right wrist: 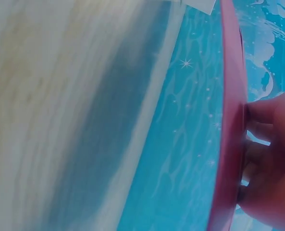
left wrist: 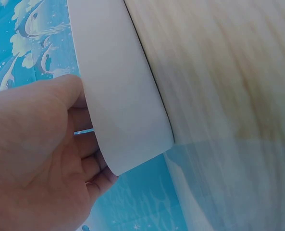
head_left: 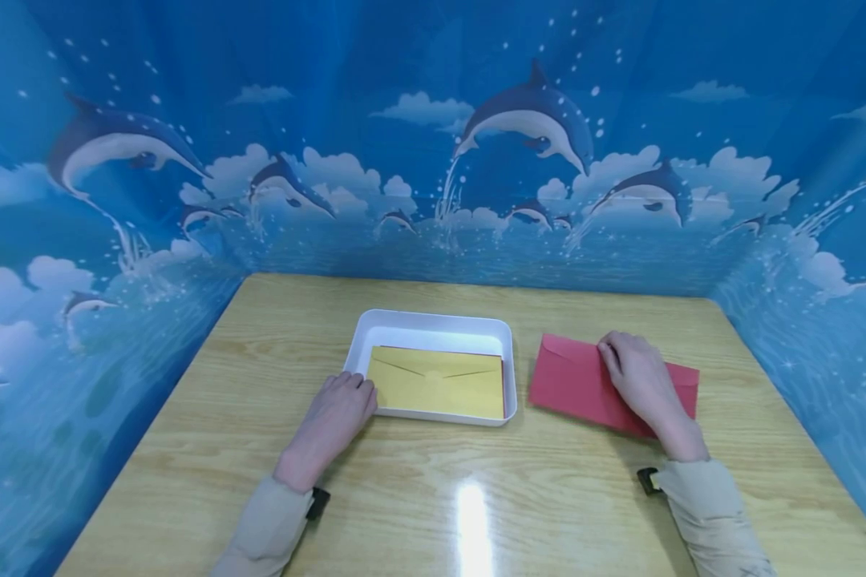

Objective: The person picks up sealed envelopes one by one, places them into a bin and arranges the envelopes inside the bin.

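Note:
A white rectangular tray point(head_left: 433, 322) sits on the table, with a yellow envelope point(head_left: 436, 394) lying flap up inside it. Along the yellow envelope's right side a thin red edge peeks out. My left hand point(head_left: 339, 409) grips the tray's rim at the near left corner, thumb and fingertips right at the rim in the left wrist view. Right of the tray, my right hand point(head_left: 642, 381) holds a red envelope point(head_left: 568, 377), its fingers bent over the flap side. From the right wrist view the envelope point(right wrist: 229, 125) shows edge-on with the fingertips against it.
The wood-grain table point(head_left: 404, 497) carries a bright light reflection near its front. A blue dolphin-print curtain point(head_left: 375, 160) encloses the back and both sides. Table surface lies between the tray and the red envelope.

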### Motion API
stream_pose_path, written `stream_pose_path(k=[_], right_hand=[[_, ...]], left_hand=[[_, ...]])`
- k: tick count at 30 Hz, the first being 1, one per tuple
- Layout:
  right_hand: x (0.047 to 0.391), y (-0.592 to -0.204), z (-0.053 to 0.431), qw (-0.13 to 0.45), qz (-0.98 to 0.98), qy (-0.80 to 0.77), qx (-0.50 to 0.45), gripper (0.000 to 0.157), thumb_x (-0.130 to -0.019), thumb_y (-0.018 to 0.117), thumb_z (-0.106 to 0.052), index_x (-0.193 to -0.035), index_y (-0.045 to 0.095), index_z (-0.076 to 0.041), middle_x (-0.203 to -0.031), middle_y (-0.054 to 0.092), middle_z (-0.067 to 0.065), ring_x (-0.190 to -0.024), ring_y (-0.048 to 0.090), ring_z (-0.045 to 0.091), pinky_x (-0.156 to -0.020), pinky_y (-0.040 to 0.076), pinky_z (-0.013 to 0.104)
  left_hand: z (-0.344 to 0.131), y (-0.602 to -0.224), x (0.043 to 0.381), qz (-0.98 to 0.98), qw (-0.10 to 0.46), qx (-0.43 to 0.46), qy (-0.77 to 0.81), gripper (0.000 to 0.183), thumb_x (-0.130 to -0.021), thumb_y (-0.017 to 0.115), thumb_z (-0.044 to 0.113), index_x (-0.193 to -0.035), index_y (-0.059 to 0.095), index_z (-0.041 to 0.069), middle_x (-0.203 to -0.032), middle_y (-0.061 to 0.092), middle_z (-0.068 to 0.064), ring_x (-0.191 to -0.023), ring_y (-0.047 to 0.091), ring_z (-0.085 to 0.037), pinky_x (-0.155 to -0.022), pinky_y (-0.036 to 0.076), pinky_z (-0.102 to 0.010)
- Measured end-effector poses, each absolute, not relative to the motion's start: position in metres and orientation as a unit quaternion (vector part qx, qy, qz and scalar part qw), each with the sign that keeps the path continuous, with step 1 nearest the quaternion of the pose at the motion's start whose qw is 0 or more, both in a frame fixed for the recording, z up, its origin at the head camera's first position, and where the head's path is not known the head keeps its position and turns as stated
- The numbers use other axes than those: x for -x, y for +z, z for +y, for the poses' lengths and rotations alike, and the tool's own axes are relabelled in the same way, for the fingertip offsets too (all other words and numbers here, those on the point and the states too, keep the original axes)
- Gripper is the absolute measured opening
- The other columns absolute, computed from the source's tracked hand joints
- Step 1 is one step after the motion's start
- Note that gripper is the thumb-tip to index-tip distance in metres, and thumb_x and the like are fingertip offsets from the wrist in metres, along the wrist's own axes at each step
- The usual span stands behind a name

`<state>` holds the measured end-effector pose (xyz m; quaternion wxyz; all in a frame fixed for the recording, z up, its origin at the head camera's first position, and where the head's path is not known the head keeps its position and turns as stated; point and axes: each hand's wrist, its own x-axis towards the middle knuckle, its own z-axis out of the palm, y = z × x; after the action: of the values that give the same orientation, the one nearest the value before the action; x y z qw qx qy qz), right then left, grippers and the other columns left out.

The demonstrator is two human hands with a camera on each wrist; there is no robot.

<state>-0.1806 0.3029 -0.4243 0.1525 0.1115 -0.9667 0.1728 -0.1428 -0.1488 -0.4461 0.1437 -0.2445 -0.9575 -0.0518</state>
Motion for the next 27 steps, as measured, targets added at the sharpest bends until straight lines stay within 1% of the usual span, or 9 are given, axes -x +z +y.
stream_pose_path(k=[5, 12, 18, 27], right_hand=[[0.178, -0.418, 0.295, 0.182, -0.963, 0.167, -0.11, 0.015, -0.104, 0.054, -0.011, -0.102, 0.064, 0.0, -0.094, 0.067, 0.018, -0.088, 0.059, 0.037, -0.082, 0.044, 0.056], [0.175, -0.405, 0.283, 0.2, -0.958, 0.167, -0.115, 0.015, -0.104, 0.055, -0.012, -0.102, 0.064, -0.001, -0.096, 0.066, 0.018, -0.09, 0.058, 0.037, -0.087, 0.043, 0.056], [0.175, -0.393, 0.269, 0.219, -0.952, 0.171, -0.128, 0.015, -0.104, 0.056, -0.011, -0.101, 0.064, 0.0, -0.096, 0.067, 0.019, -0.093, 0.06, 0.039, -0.09, 0.044, 0.057], [0.183, -0.386, 0.25, 0.24, -0.945, 0.172, -0.142, 0.015, -0.103, 0.056, -0.011, -0.099, 0.064, 0.002, -0.095, 0.068, 0.02, -0.091, 0.062, 0.039, -0.087, 0.046, 0.055]], left_hand=[[-0.149, -0.446, 0.143, -0.958, 0.142, 0.245, -0.054, 0.02, -0.096, 0.062, 0.011, -0.077, 0.059, 0.007, -0.071, 0.051, -0.003, -0.069, 0.047, -0.022, -0.066, 0.043, -0.035], [-0.149, -0.446, 0.143, -0.956, 0.143, 0.251, -0.049, 0.018, -0.095, 0.063, 0.01, -0.078, 0.059, 0.007, -0.072, 0.051, -0.004, -0.069, 0.047, -0.022, -0.066, 0.044, -0.035], [-0.15, -0.447, 0.143, -0.956, 0.144, 0.25, -0.049, 0.018, -0.095, 0.063, 0.01, -0.077, 0.06, 0.007, -0.071, 0.051, -0.003, -0.069, 0.046, -0.021, -0.066, 0.043, -0.034], [-0.149, -0.447, 0.142, -0.953, 0.159, 0.254, -0.052, 0.019, -0.095, 0.064, 0.01, -0.077, 0.06, 0.007, -0.071, 0.052, -0.003, -0.068, 0.046, -0.021, -0.065, 0.043, -0.034]])
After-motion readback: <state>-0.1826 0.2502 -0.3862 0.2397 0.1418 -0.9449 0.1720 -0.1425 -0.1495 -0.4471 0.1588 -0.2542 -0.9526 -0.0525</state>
